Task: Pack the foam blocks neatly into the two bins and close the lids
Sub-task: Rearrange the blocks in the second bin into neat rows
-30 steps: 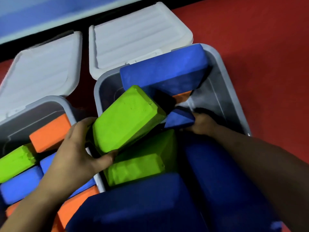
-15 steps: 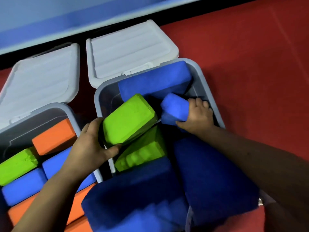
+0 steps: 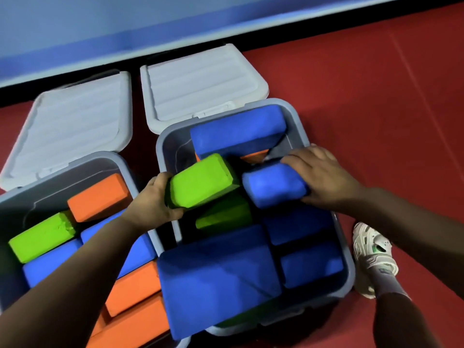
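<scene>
Two grey bins stand side by side on the red floor, both with white lids folded back. The right bin [image 3: 349, 259] holds several blue blocks, a lower green block [image 3: 223, 217] and an orange block [image 3: 253, 156] partly hidden at the back. My left hand [image 3: 155, 204] grips a tilted green block [image 3: 200, 184] above that bin's left side. My right hand [image 3: 319, 175] holds a smaller blue block [image 3: 275, 185] beside it. A long blue block [image 3: 238, 131] leans across the far end. The left bin [image 3: 15, 197] is packed with orange, green and blue blocks.
The open lids [image 3: 75, 126] [image 3: 200, 84] lie flat behind the bins against a black strip and a blue wall. A white shoe [image 3: 371, 252] stands on the floor right of the right bin. Red floor stretches to the right.
The view has pulled back and up. My right hand has lifted the small blue block higher and nearer the green block. My left hand still holds the green block, now more level.
</scene>
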{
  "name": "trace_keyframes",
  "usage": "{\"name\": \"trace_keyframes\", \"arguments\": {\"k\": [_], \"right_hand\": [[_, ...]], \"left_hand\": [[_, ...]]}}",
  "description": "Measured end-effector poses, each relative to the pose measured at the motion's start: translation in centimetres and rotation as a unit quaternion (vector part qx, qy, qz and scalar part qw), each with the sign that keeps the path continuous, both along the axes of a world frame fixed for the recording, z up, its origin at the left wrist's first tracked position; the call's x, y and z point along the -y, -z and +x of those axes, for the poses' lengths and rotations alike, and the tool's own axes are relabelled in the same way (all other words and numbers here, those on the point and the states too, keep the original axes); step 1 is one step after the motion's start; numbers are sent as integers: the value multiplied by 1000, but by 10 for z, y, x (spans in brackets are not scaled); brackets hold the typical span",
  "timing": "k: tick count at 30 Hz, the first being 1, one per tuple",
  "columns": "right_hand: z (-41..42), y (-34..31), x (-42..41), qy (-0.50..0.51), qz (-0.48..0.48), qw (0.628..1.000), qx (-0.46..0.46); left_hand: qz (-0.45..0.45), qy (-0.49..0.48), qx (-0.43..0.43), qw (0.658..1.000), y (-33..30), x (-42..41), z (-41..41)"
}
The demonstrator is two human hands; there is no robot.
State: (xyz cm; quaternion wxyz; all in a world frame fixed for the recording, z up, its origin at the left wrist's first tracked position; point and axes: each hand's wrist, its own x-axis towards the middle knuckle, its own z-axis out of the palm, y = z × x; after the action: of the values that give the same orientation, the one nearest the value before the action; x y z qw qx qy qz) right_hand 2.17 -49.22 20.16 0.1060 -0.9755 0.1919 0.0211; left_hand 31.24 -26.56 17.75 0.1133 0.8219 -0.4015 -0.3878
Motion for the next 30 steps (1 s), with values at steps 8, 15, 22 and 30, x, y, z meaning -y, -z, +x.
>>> {"name": "trace_keyframes", "arguments": {"k": [8, 15, 22, 30], "right_hand": [[-3, 28, -1, 2, 126, 939, -321], [5, 77, -40, 54, 118, 890, -438], [17, 69, -39, 80, 150, 934, -315], [19, 40, -90, 308, 401, 862, -47]], "left_hand": [[96, 93, 35, 990, 30, 20, -21], [-32, 101, 68, 992, 13, 2, -66], [100, 299, 93, 944, -8, -58, -91], [202, 180, -166, 948, 5, -19, -51]]}}
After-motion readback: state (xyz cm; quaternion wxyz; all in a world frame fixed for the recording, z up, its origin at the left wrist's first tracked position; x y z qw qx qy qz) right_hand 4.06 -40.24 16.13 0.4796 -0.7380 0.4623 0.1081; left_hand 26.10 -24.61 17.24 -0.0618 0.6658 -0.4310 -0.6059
